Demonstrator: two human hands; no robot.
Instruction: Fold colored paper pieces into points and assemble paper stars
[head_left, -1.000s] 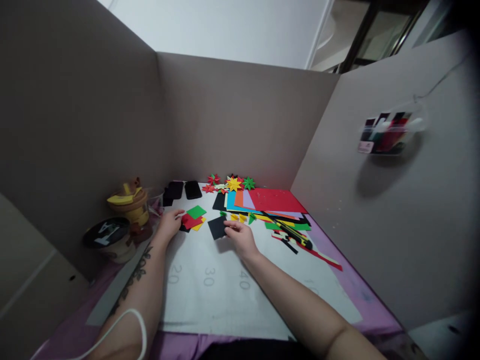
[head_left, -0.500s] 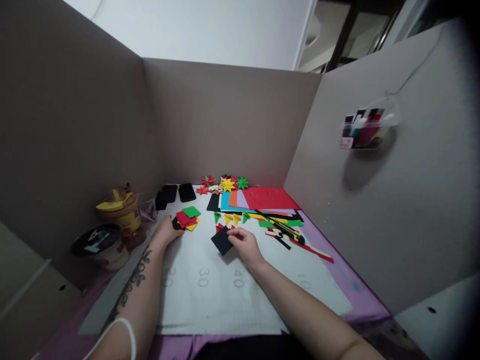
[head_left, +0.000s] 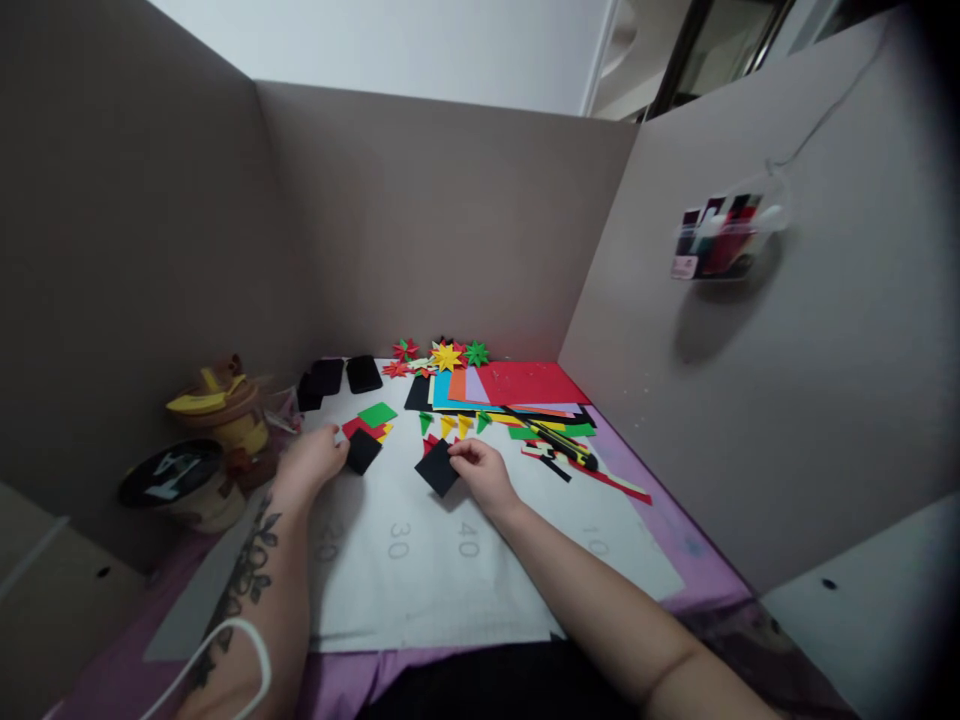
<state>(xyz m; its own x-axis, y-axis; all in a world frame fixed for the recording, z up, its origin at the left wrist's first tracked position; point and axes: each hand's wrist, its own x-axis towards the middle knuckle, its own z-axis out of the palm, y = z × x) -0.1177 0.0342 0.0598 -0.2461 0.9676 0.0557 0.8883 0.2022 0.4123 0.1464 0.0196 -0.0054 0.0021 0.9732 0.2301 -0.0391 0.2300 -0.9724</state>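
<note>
My right hand [head_left: 484,474] pinches the right corner of a black paper square [head_left: 437,467], tilted over the white mat. Closed at the left corner of another black paper square [head_left: 364,452] is my left hand [head_left: 311,462]; its fingertips show only in part. That square overlaps a small pile with a green square [head_left: 377,413], a red square [head_left: 351,426] and a yellow edge. Just beyond the right-hand square stand small folded points: green [head_left: 426,423], yellow [head_left: 448,426] and red [head_left: 429,444], the red ones partly hidden.
Coloured paper sheets [head_left: 529,383] lie at the back right, with a yellow-black cutter [head_left: 566,445] and paper strips [head_left: 622,486] before them. Folded paper stars [head_left: 447,357] sit at the back. Tubs [head_left: 180,485] and a pot [head_left: 225,410] stand left. Grey panels [head_left: 450,220] enclose the table.
The left-hand black square has come out over the red and yellow squares and shows more fully. My right hand keeps its pinch on its square. The view has shifted slightly.
</note>
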